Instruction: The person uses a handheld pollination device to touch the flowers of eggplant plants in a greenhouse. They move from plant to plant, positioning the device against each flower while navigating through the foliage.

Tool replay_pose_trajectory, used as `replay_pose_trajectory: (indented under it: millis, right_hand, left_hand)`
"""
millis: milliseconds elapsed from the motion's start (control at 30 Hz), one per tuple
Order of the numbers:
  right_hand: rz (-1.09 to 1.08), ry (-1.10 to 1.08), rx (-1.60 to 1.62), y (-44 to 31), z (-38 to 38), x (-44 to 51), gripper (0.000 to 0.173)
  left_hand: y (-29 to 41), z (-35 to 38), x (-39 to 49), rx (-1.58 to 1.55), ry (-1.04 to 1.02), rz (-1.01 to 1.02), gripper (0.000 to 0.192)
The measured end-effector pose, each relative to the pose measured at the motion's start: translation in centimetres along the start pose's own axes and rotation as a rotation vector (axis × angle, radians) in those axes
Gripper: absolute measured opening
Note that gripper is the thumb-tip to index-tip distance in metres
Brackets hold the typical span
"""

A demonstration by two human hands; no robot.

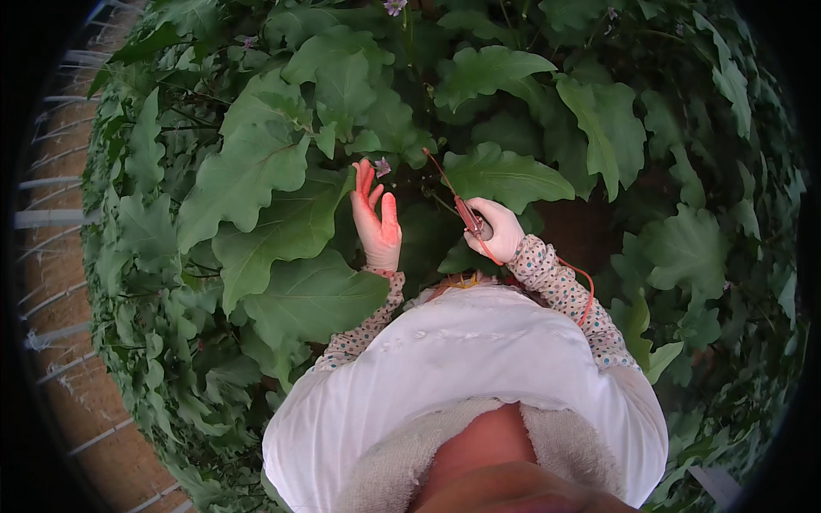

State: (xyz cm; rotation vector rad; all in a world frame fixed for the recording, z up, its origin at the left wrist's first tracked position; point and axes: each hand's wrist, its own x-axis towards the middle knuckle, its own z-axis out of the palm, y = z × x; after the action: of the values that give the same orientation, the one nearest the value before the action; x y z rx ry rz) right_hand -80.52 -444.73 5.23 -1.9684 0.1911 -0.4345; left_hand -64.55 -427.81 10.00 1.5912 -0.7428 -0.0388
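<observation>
My left hand point(378, 221), in a thin whitish glove with reddish-stained fingers, is raised among eggplant leaves. Its fingers are apart and the palm faces right. A purple eggplant flower point(383, 168) stands right beside those fingertips; whether they touch cannot be made out. Gloved as well, my right hand point(499, 227) grips a small handheld sprayer point(469, 217). The sprayer's thin reddish wand point(441, 172) points up and left, its tip a short way right of the flower. From the handle, an orange tube point(587, 285) runs back along my dotted sleeve.
Broad eggplant leaves point(507, 176) crowd around both hands, one large leaf point(321, 298) lying against my left forearm. Another purple flower point(394, 6) shows at the top. Along the left edge, pale poles or struts point(54, 218) stand out against a brown surface.
</observation>
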Motion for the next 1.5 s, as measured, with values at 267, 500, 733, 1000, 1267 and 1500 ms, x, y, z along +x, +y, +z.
replay_pose_trajectory:
  millis: [267,500,733,1000,1267,1500]
  right_hand:
    - [0.293,0.139,0.359,-0.1,-5.5,-0.6,0.046]
    - [0.062,0.17,0.375,-0.1,-6.4,7.9,0.043]
    - [-0.108,0.221,0.101,1.3,-6.6,19.1,0.04]
    - [-0.146,0.196,-0.076,1.2,-6.8,22.9,0.036]
    - [-0.006,0.523,0.535,5.3,-12.0,18.6,0.028]
    - [0.156,0.496,0.337,10.0,-20.4,23.3,0.04]
  left_hand:
    - [-4.9,6.7,1.4,0.043,-0.222,-0.039,0.06]
    - [-8.1,11.2,-1.7,0.388,-0.782,-0.062,0.061]
    - [-8.9,11.4,-4.0,0.392,-0.785,-0.017,0.059]
    - [-8.9,11.1,-3.7,0.347,-0.822,-0.086,0.058]
    - [-8.8,11.3,-3.1,0.334,-0.763,-0.061,0.056]
    - [-8.7,11.9,-2.7,0.28,-0.792,-0.08,0.057]
